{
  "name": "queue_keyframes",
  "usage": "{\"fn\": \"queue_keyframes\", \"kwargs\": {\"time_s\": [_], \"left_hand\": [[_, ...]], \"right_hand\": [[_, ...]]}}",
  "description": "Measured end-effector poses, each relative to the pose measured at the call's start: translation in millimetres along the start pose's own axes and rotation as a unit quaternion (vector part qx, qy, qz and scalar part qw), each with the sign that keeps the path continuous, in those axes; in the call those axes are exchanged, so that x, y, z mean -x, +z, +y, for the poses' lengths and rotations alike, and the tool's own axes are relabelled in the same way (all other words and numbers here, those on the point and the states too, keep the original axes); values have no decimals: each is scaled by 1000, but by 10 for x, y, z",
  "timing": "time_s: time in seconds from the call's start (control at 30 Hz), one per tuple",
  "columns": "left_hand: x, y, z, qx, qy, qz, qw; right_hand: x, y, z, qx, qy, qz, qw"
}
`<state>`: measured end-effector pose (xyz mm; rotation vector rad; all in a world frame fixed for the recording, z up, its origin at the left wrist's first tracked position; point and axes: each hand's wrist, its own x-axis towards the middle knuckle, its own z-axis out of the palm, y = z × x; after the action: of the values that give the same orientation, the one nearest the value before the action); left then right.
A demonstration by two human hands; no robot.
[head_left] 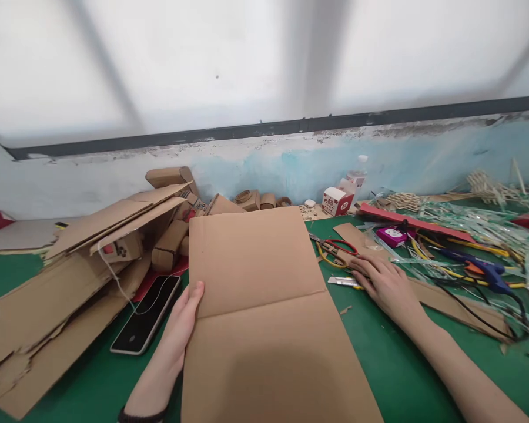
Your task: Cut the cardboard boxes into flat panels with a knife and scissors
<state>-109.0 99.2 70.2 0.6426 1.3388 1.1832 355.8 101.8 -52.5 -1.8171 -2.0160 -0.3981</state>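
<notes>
A large sheet of brown cardboard with a crease across it stands tilted in front of me. My left hand grips its left edge, thumb on the near face and the other fingers hidden behind. Palm down at the right, my right hand is open, fingers stretched over the handle end of a utility knife. Whether the fingertips touch the knife I cannot tell. Just beyond them lie scissors with red and yellow handles, partly over a cardboard strip.
Folded cardboard is piled at the left, beside a phone with a white cord. At the right lie a purple tape measure, a blue glue gun and clear plastic strips. A small box and a bottle stand by the wall.
</notes>
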Motion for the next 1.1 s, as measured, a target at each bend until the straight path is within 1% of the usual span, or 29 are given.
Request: {"fn": "queue_keyframes", "kwargs": {"time_s": [0.1, 0.2, 0.27, 0.33, 0.4, 0.53, 0.6, 0.7, 0.77, 0.8, 0.83, 0.9, 0.93, 0.97, 1.0, 1.03, 1.1], "left_hand": [[-75, 4, -52, -21, -3, -8, 1000], [-119, 78, -87, -39, -3, -21, 999], [-139, 138, -84, -43, 11, -26, 999], [-164, 188, -55, -42, 28, -33, 998], [-199, 226, -3, -36, 48, -40, 997], [-290, 322, 110, -38, 94, -48, 994], [-335, 384, 133, -42, 101, -59, 992], [-382, 457, 98, -31, 96, -83, 991], [-393, 485, 30, -19, 89, -103, 991], [-393, 496, -14, -15, 84, -112, 990], [-392, 507, -66, -14, 78, -122, 989], [-394, 538, -185, -24, 71, -138, 988], [-401, 560, -250, -39, 77, -143, 986], [-417, 587, -318, -60, 89, -146, 983], [-441, 617, -386, -82, 106, -146, 980], [-474, 650, -451, -102, 123, -142, 977], [-568, 717, -560, -131, 152, -129, 971]], "right_hand": [[-130, 62, 104, 3, 9, -4, 1000], [-246, 94, 175, 4, 22, -1, 1000], [-261, 85, 198, 4, 29, 4, 1000], [-205, 51, 215, 1, 28, 2, 1000], [-93, 6, 238, -3, 13, -5, 1000], [125, -56, 288, -23, -48, -2, 999], [168, -74, 292, -46, -63, 4, 997], [163, -132, 256, -78, -52, 20, 995], [146, -207, 212, -91, -10, 45, 995], [139, -252, 185, -98, 33, 62, 993], [131, -301, 157, -111, 92, 84, 986], [114, -394, 97, -153, 225, 128, 954], [103, -435, 66, -178, 273, 145, 934], [90, -469, 34, -206, 301, 152, 918], [77, -496, 1, -236, 312, 150, 908], [64, -515, -36, -263, 310, 139, 903], [41, -528, -118, -291, 298, 109, 902]]}}
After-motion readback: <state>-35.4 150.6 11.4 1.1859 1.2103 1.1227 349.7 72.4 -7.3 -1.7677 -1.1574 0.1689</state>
